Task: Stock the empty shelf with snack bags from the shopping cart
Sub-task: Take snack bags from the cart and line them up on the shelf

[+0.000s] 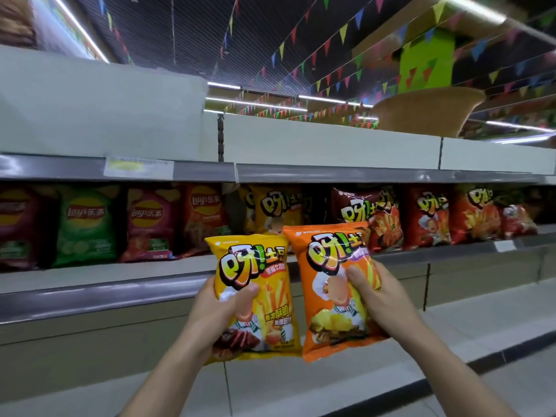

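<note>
Carry-to-shelf step. Left hand (224, 308) gripped yellow bag (255, 296), right hand (376, 296) gripped orange bag (334, 290), both upright before stocked shelf (90, 276). Next, prob.: find empty shelf, set bags upright.

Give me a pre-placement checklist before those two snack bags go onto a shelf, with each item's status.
1. Left hand grips the yellow fries snack bag: ok.
2. Right hand grips the orange fries snack bag: ok.
3. Both bags upright, fronts facing out: ok.
4. Bare space on the grey metal top shelf: ok.
5. Matching yellow bags shelved behind: ok.
6. Shopping cart stock left: cannot tell.
</note>
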`<state>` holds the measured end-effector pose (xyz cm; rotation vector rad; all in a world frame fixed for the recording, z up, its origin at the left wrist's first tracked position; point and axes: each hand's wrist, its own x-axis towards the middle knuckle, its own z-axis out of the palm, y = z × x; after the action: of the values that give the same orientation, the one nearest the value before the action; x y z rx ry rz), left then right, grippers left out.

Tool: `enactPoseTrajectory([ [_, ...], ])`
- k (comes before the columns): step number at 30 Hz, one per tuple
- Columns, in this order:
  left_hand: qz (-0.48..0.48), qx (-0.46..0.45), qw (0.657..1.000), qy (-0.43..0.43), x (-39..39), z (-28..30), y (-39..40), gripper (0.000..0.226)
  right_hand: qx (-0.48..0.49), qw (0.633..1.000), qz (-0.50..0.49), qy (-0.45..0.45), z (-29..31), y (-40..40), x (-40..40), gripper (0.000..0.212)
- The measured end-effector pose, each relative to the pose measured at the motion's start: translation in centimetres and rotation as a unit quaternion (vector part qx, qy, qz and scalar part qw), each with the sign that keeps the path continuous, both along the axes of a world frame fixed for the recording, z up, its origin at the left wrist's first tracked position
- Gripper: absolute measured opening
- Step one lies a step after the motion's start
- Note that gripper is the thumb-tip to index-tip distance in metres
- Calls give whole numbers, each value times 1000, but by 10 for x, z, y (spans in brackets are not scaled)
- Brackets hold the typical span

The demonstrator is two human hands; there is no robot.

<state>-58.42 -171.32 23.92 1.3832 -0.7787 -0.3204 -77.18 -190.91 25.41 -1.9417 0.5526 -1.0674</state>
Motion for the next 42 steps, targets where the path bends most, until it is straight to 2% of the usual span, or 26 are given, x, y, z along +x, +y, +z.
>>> enactPoseTrajectory([
  [3, 7, -2, 1000, -12, -4, 4, -2, 47, -10, 1000, 18, -1, 3, -12, 7, 59],
  [8, 44, -18, 999, -22, -1, 27, -22, 54, -10, 999, 34, -19, 7, -35, -5, 61],
  [12, 66, -47, 996, -43, 13, 65, -68, 36, -11, 999, 25, -28, 11, -54, -14, 77],
  [16, 67, -23, 996, -55, 37, 85, -113, 58, -16, 999, 36, -27, 14, -66, -17, 71],
  [20, 84, 41, 994, -62, 46, 94, -140, 111, -20, 999, 46, -19, 16, -74, -20, 59],
  [21, 83, 53, 994, -55, 45, 97, -144, 115, -20, 999, 47, -16, 17, -76, -21, 61],
  [24, 112, 78, 990, -35, 47, 96, -160, 93, -23, 999, 39, -10, 18, -85, -24, 75],
  [26, 119, 69, 990, -43, 41, 95, -167, 70, -34, 999, 22, -12, 17, -93, -26, 78],
  [27, 130, 65, 988, -46, 40, 93, -168, 67, -39, 999, 15, -15, 17, -95, -26, 76],
  [30, 157, 71, 984, -52, 34, 88, -171, 89, -34, 999, 6, -16, 18, -97, -24, 67],
  [33, 181, 112, 974, -82, 33, 81, -170, 103, -27, 1000, 12, -3, 18, -97, -20, 64],
  [36, 231, 150, 957, -95, 38, 78, -172, 104, -32, 999, 1, -1, 16, -98, -12, 75],
  [38, 258, 157, 947, -107, 35, 75, -174, 105, -26, 1000, 5, -4, 13, -101, -7, 73],
  [42, 264, 115, 952, -99, 33, 66, -172, 112, -28, 999, 25, -8, 11, -105, -3, 74],
])
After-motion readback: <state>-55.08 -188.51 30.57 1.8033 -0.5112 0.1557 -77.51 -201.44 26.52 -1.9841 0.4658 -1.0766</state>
